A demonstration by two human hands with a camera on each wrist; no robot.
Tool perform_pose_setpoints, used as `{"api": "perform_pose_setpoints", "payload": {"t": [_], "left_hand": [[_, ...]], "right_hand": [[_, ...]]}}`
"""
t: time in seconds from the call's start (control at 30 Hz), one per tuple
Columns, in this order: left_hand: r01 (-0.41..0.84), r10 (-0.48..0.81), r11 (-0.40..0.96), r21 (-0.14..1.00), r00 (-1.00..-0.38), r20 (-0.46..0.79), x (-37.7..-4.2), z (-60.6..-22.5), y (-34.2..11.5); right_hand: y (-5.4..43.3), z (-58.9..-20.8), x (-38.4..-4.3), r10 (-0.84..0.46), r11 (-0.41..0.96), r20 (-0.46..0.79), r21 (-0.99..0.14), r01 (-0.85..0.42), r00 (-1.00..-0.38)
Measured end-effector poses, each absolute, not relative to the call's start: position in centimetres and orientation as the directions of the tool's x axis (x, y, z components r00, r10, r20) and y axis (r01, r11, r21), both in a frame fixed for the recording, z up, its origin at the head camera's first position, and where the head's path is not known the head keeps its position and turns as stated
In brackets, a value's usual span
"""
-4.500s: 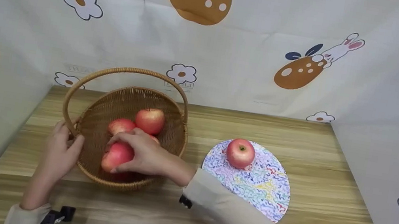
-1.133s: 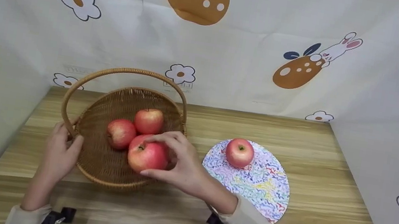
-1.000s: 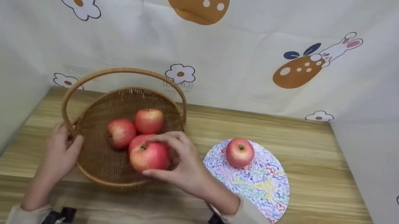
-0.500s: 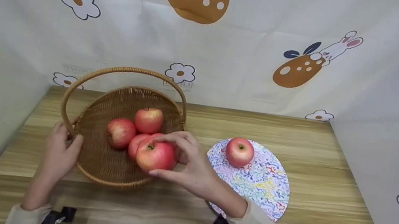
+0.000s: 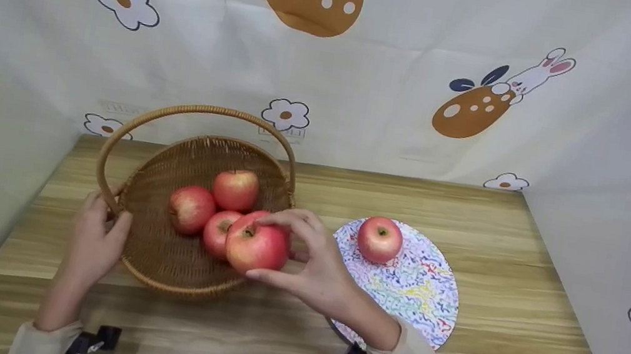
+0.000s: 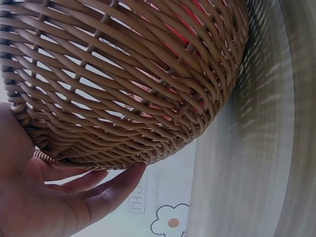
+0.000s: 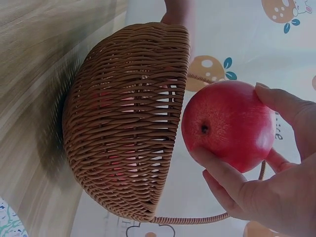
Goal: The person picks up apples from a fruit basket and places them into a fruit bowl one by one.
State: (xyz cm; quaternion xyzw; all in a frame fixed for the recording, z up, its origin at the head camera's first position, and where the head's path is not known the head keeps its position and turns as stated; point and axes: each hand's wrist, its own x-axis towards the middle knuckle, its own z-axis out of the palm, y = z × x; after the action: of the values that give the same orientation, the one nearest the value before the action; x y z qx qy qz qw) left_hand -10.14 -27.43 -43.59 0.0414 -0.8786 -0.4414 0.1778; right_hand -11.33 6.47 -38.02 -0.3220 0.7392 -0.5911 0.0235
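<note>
My left hand (image 5: 96, 243) grips the left side of a brown wicker basket (image 5: 148, 252), by the foot of its tall handle. In the left wrist view, the fingers (image 6: 116, 190) lie along the outside of the woven wall. My right hand (image 5: 325, 273) holds a red apple (image 5: 257, 247) between thumb and fingers, raised over the basket's right front rim. The right wrist view has this apple (image 7: 229, 123) just above the rim, its dimpled end showing. Three more apples lie in the basket: one at the back (image 5: 235, 190), one at left (image 5: 191, 209), one partly hidden behind the held apple (image 5: 216, 234).
To the right, a round board (image 5: 422, 301) with a multicoloured squiggle pattern lies on the wood-grain table (image 5: 518, 336), partly under my right forearm. One apple (image 5: 379, 241) stands on its back part. Patterned cloth walls (image 5: 378, 98) enclose the table at the back and sides.
My right hand has lifted the apple from inside the basket's front and carried it rightward to above the rim, uncovering the apples behind. The left hand and basket have stayed put.
</note>
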Motion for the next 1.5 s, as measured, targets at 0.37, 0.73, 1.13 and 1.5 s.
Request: {"api": "perform_pose_setpoints", "payload": {"t": [0.37, 0.73, 1.13, 1.5], "left_hand": [[0.083, -0.233, 0.598, 0.797, -0.933, 0.273, -10.1, -43.6, -27.4], [0.056, -0.251, 0.595, 0.801, -0.935, 0.252, -10.1, -43.3, -27.3], [0.046, -0.254, 0.624, 0.78, -0.932, 0.258, -10.1, -43.2, -27.3], [0.069, -0.224, 0.582, 0.81, -0.944, 0.242, -10.1, -43.4, -27.4]], "right_hand": [[7.2, -38.3, -11.0, -0.481, 0.09, 0.36, -0.887, -0.453, -0.799], [7.9, -38.4, -10.7, -0.467, 0.057, 0.363, -0.898, -0.437, -0.806], [9.0, -38.3, -10.3, -0.427, 0.114, 0.38, -0.877, -0.466, -0.82], [10.0, -38.5, -10.2, -0.387, 0.155, 0.392, -0.864, -0.478, -0.835]]}}
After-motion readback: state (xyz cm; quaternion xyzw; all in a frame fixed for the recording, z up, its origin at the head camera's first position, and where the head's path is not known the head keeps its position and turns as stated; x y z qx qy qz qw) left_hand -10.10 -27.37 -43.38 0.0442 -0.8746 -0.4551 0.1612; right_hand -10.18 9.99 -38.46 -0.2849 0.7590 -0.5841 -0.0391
